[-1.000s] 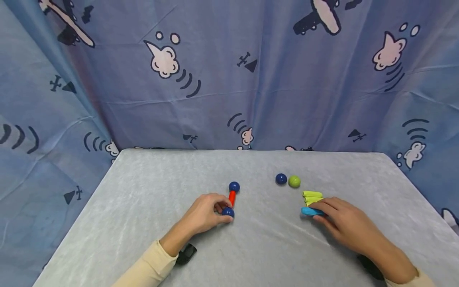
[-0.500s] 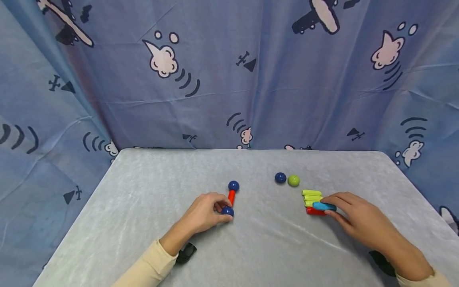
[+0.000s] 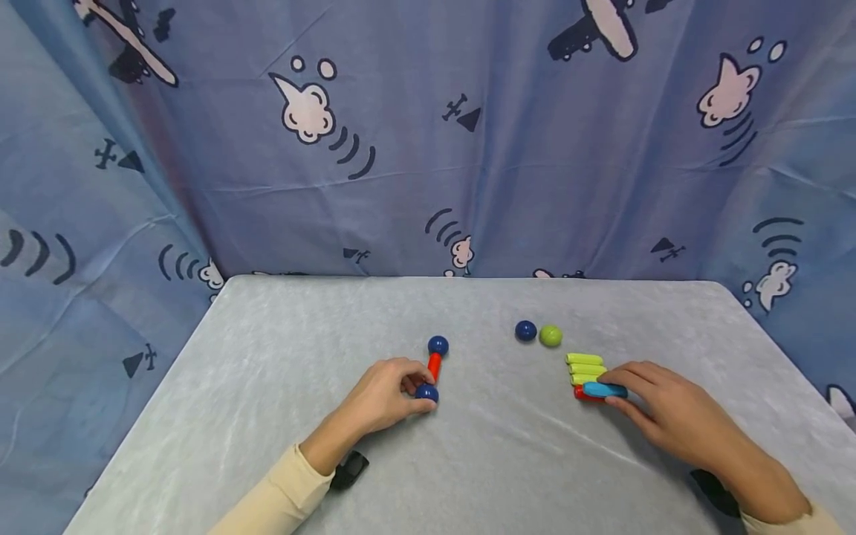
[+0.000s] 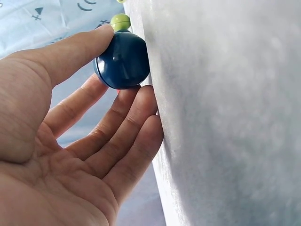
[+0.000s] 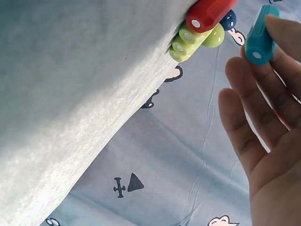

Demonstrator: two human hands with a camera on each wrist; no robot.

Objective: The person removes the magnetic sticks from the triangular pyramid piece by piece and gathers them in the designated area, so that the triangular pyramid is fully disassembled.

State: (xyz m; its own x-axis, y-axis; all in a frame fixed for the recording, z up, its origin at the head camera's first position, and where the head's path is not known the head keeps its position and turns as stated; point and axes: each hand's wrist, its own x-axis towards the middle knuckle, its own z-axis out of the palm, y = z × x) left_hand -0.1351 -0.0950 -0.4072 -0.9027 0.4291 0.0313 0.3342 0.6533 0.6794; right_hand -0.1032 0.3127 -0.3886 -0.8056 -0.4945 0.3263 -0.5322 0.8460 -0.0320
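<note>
My left hand (image 3: 381, 397) pinches a dark blue ball (image 4: 123, 61) between thumb and fingers, low at the table surface. A red rod (image 3: 434, 367) extends from that ball toward a second dark blue ball (image 3: 438, 345). On the right side, my right hand (image 3: 672, 412) pinches a light blue rod (image 5: 261, 36) by thumb and fingertips. In the right wrist view this ridged rod hangs clear of the table. Just beyond it lie another red rod (image 5: 207, 18), partly covered in the head view, and a row of yellow-green rods (image 3: 585, 368).
Behind the rods, a dark blue ball (image 3: 525, 331) and a green ball (image 3: 551, 336) sit side by side. A pale cloth covers the table (image 3: 321, 319). Around it hangs a blue printed curtain (image 3: 401, 134).
My right hand has shifted right with the light blue rod, uncovering the red rod beside the yellow-green ones. The left hand keeps its place on the blue ball.
</note>
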